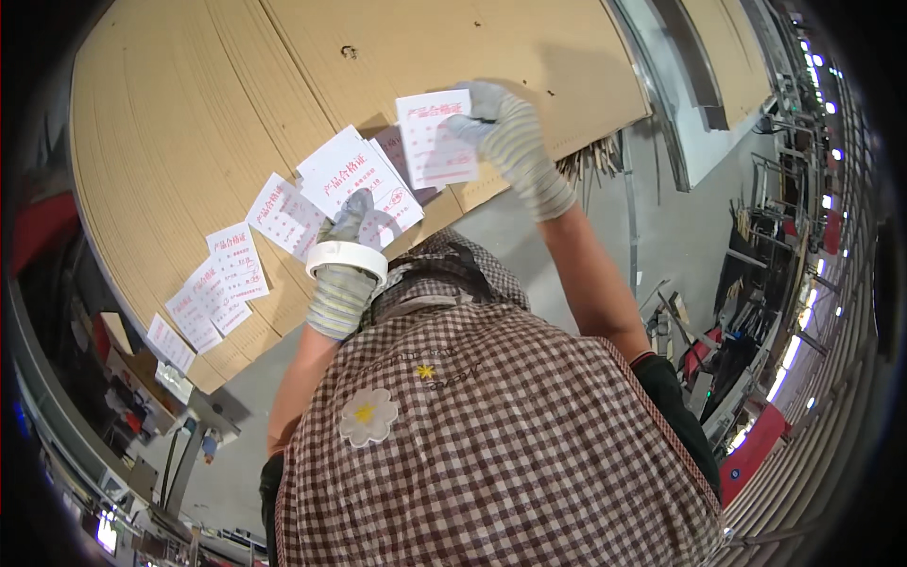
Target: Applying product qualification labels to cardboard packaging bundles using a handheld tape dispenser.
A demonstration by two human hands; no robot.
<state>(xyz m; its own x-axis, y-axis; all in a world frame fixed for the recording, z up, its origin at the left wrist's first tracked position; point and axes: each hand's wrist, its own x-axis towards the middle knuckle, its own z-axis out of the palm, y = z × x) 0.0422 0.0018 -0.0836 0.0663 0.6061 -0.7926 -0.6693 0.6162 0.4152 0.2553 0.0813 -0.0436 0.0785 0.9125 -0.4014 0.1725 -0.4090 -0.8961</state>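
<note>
Cards of white paper with red print form a loose row (236,262) along the near left edge of the broad brown corrugated cardboard (179,123), and we see some of them overlapping, perhaps so each can be picked up by a free edge. To the right of that row, our left hand (348,225), in a grey-and-yellow striped knit glove, holds a fanned bundle of similar white cards (351,175). Its thumb presses on the bundle's near part; the other fingers are hidden underneath, so we cannot tell how they lie. A thick white ring-shaped roll of tape (348,255) sits around that wrist like a bracelet, which we take as a way to have it at hand without using up a grip.

Farther right, our right hand (496,123), gloved alike, has thumb and fingers clamped on the right edge of one single white card (435,146), above the cardboard and just beside the bundle. That edge grip seems to leave most of the printed face uncovered.

On the cards we make out a red heading in large characters over smaller lines, with handwritten entries on some; the bundle's top card carries a reddish oval mark. Our brown-and-white checked apron (529,416) bears a white flower patch (370,418) and some dark lettering.
</note>
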